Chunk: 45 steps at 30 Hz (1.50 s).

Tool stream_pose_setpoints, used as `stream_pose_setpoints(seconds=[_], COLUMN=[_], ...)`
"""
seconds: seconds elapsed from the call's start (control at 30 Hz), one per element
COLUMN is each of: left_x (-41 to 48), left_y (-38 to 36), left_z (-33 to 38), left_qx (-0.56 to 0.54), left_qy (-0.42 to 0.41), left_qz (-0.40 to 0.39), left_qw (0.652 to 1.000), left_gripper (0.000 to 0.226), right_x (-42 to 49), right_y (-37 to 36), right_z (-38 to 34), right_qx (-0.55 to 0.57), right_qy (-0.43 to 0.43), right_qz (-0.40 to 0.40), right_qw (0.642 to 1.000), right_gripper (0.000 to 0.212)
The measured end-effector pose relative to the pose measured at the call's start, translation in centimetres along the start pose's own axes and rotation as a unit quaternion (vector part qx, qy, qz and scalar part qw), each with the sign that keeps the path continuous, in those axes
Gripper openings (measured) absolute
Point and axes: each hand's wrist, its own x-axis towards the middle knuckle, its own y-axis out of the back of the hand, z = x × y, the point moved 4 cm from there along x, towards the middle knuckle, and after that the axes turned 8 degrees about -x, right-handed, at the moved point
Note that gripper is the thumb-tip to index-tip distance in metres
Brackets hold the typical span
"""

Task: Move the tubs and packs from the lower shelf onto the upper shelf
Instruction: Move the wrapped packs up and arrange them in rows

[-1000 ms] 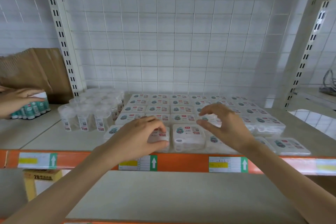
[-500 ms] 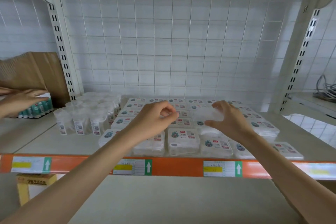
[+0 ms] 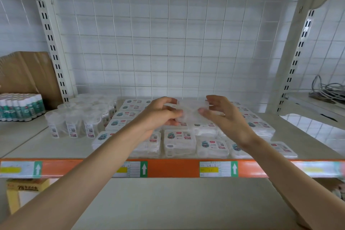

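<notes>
Raised since 0.5 s ago — left hand (image 3: 158, 115) and right hand (image 3: 225, 117) pinch 1 clear pack (image 3: 190, 107) at frame centre; set-down pending.

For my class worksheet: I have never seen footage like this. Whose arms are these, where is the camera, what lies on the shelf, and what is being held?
There is no machine here. A person wears one wide-angle camera on the head, looking forward and down, so their own arms come in from below. The left hand and right hand pinch a clear pack between them; it is blurred. On the upper shelf lie rows of flat packs, with round tubs to their left and small bottles further left.
</notes>
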Motion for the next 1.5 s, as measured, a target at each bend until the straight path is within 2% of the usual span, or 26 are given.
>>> stream_pose_setpoints(seconds=[0.1,0.17,0.27,0.33,0.47,0.6,0.73,0.8,0.9,1.0,1.17,1.23,1.33,1.4,1.5], left_x=[-0.4,-0.5,-0.6,-0.8,-0.8,-1.1,-0.8,-0.6,-0.6,-0.4,-0.6,-0.8,-1.0,-0.7,-0.1], left_y=[-0.1,-0.2,-0.3,-0.3,0.3,-0.1,0.1,0.2,-0.4,-1.4,-2.4,-3.0,-4.1,-4.5,-4.6], left_z=[0.2,0.3,0.5,0.6,0.4,0.2,-0.4,-0.3,0.2,0.3,0.9,0.6,0.1,0.0,0.0], left_qx=[-0.002,-0.002,0.034,0.042,-0.072,-0.079,-0.161,-0.144,-0.122,-0.093,0.045,0.109,0.134,0.133,0.136], left_qy=[-0.031,-0.048,-0.065,-0.052,0.053,0.055,0.048,0.028,0.008,-0.017,-0.073,-0.07,-0.074,-0.076,-0.073], left_qz=[0.003,0.009,0.013,0.006,0.02,-0.028,-0.004,-0.001,-0.021,-0.039,-0.019,-0.053,-0.099,-0.102,-0.097], left_qw=[1.0,0.999,0.997,0.998,0.996,0.995,0.986,0.989,0.992,0.995,0.996,0.99,0.983,0.983,0.983], left_gripper=[0.041,0.04,0.031,0.031,0.056,0.027,0.039,0.035,0.028,0.027,0.03,0.035,0.028,0.029,0.032], right_x=[-0.1,-0.2,-0.5,-0.6,-0.8,-1.2,-1.3,-1.3,-1.0,-0.8,-1.1,-1.4,-1.9,-2.2,-2.5], right_y=[0.3,0.2,0.5,0.6,0.7,0.6,0.2,0.1,0.0,-0.4,-0.1,0.2,0.1,0.3,1.4], right_z=[0.5,0.4,-0.1,-0.3,-0.1,0.0,0.3,0.4,0.2,-0.6,0.0,0.6,1.5,1.9,2.0], right_qx=[0.078,0.079,0.098,0.119,0.1,0.103,0.101,0.133,0.162,0.094,0.146,0.187,0.235,0.205,0.022], right_qy=[-0.047,-0.024,0.023,0.052,0.096,0.128,0.105,0.049,-0.043,-0.043,-0.061,-0.078,-0.102,-0.112,-0.038], right_qz=[-0.023,-0.043,-0.028,-0.026,-0.023,-0.031,-0.099,-0.153,-0.162,-0.159,-0.116,-0.104,-0.097,-0.078,-0.05], right_qw=[0.996,0.996,0.995,0.991,0.99,0.986,0.984,0.978,0.972,0.982,0.981,0.974,0.962,0.969,0.998], right_gripper=[0.032,0.025,0.013,0.019,0.034,0.035,0.037,0.038,0.055,0.048,0.054,0.055,0.054,0.055,0.08])
